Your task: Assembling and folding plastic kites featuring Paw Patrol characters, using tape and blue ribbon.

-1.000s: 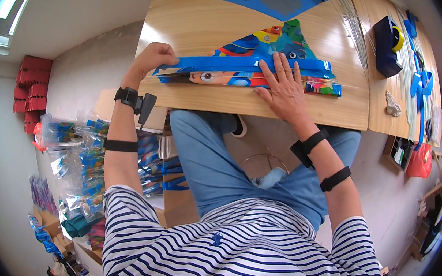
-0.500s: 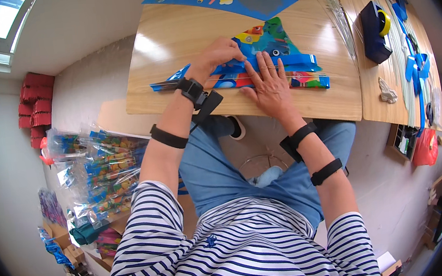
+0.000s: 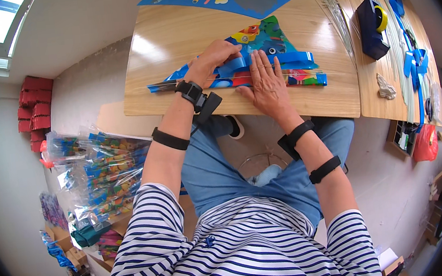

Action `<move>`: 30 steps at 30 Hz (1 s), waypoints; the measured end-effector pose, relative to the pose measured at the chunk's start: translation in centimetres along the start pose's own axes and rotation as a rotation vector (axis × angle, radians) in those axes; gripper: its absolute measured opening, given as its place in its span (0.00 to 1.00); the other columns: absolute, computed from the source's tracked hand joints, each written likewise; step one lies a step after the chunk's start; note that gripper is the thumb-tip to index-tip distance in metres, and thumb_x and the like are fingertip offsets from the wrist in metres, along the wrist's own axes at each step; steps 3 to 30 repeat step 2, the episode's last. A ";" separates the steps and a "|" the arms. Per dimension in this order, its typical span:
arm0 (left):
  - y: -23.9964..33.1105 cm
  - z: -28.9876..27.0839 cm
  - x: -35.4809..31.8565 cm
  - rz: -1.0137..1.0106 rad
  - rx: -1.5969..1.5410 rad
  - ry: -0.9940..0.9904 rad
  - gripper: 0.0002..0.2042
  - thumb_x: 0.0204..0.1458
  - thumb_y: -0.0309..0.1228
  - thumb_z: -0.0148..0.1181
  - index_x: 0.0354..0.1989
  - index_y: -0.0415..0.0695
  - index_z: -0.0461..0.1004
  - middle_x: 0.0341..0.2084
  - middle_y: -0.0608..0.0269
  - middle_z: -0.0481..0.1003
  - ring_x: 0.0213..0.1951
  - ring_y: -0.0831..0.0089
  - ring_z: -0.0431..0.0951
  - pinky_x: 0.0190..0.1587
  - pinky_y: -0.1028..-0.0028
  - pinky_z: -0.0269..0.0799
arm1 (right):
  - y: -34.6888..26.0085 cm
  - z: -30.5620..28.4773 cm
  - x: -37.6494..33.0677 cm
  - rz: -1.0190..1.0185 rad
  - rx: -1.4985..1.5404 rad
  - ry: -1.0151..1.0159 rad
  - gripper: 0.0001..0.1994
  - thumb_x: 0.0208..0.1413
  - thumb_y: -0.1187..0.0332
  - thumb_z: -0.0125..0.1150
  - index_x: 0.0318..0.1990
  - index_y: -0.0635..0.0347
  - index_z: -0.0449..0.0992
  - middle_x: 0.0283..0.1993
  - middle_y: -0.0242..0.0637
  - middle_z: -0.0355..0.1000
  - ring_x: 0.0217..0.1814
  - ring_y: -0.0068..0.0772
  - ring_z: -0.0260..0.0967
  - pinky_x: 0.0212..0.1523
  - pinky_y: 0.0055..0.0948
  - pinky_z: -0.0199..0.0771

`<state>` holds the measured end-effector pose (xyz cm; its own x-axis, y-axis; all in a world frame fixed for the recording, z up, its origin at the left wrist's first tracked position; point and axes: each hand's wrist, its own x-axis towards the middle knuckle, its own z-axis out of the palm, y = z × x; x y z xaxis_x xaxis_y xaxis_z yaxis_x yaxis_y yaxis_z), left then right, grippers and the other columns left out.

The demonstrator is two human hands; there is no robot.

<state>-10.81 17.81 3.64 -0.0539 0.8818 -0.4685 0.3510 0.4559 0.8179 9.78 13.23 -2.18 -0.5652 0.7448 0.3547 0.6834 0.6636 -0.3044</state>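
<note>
On the table lies a folded sheet of colourful cartoon-printed kite fabric point(image 3: 275, 38), its pointed part facing away from me. A shiny blue ribbon point(image 3: 299, 58) runs across it and bulges into a loop near my left hand. My left hand point(image 3: 219, 54) is closed, fingers curled at the fabric's left side, with the ribbon at its fingertips; the exact pinch is partly hidden. Flat on the ribbon and folded fabric, my right hand point(image 3: 269, 82) presses down with fingers stretched out. Thin rods point(image 3: 159, 85) lie along the fold's near edge, sticking out left.
A spread-out printed kite point(image 3: 263, 4) lies at the table's far side. Thin white rods point(image 3: 335, 15), a dark tape dispenser point(image 3: 370, 30) with yellow tape, a crumpled glove point(image 3: 386, 88) and blue ribbons point(image 3: 415, 66) are to the right. Plastic-wrapped printed packs point(image 3: 108, 171) are piled at left.
The blue ribbon near my left hand has risen from lying flat into a loop. My left hand has shifted slightly; the right hand stays pressed on the fabric. The whole view has moved a little.
</note>
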 end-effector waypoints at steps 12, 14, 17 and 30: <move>0.0 -0.4 0.3 0.012 0.050 -0.045 0.17 0.56 0.48 0.66 0.33 0.45 0.83 0.27 0.68 0.78 0.30 0.74 0.74 0.35 0.73 0.69 | 0.0 0.0 0.0 0.012 0.018 -0.006 0.46 0.60 0.38 0.54 0.74 0.66 0.54 0.78 0.49 0.52 0.83 0.45 0.41 0.80 0.53 0.31; 0.0 -0.4 0.3 0.012 0.050 -0.045 0.17 0.56 0.48 0.66 0.33 0.45 0.83 0.27 0.68 0.78 0.30 0.74 0.74 0.35 0.73 0.69 | 0.0 0.0 0.0 0.012 0.018 -0.006 0.46 0.60 0.38 0.54 0.74 0.66 0.54 0.78 0.49 0.52 0.83 0.45 0.41 0.80 0.53 0.31; 0.0 -0.4 0.3 0.012 0.050 -0.045 0.17 0.56 0.48 0.66 0.33 0.45 0.83 0.27 0.68 0.78 0.30 0.74 0.74 0.35 0.73 0.69 | 0.0 0.0 0.0 0.012 0.018 -0.006 0.46 0.60 0.38 0.54 0.74 0.66 0.54 0.78 0.49 0.52 0.83 0.45 0.41 0.80 0.53 0.31; 0.0 -0.4 0.3 0.012 0.050 -0.045 0.17 0.56 0.48 0.66 0.33 0.45 0.83 0.27 0.68 0.78 0.30 0.74 0.74 0.35 0.73 0.69 | 0.0 0.0 0.0 0.012 0.018 -0.006 0.46 0.60 0.38 0.54 0.74 0.66 0.54 0.78 0.49 0.52 0.83 0.45 0.41 0.80 0.53 0.31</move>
